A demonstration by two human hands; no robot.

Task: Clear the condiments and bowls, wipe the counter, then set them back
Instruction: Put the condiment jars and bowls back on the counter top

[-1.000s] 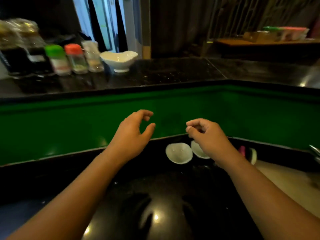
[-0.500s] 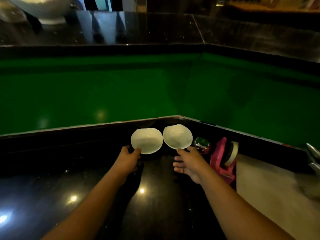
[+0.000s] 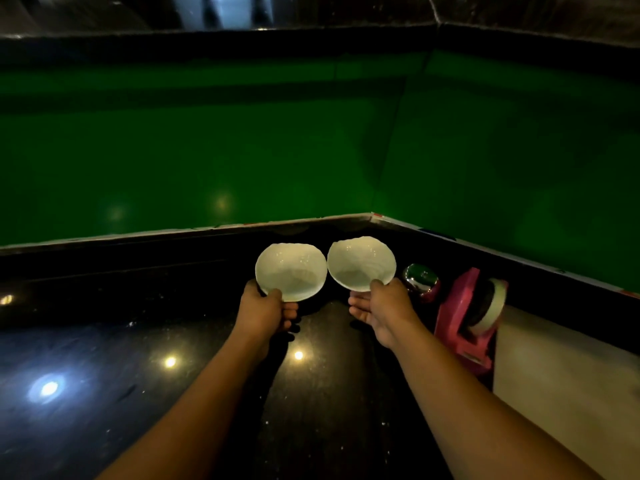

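- The glossy black counter (image 3: 138, 393) lies nearest, dotted with lamp reflections.
- A second ago both hands hung empty. Now the left hand (image 3: 263, 311) grips the left bowl (image 3: 292, 271) by its near rim, and the right hand (image 3: 381, 308) pinches the right bowl (image 3: 360, 263) the same way.
- Both white bowls are tipped toward the viewer near the back corner, so a lift seems to have begun.
- Just beside them are a shiny round thing (image 3: 420, 280) and a pink tape dispenser (image 3: 464, 327).
- It is hard to tell whether the bowls have left the counter, and the upper ledge (image 3: 346, 12) is cut off.
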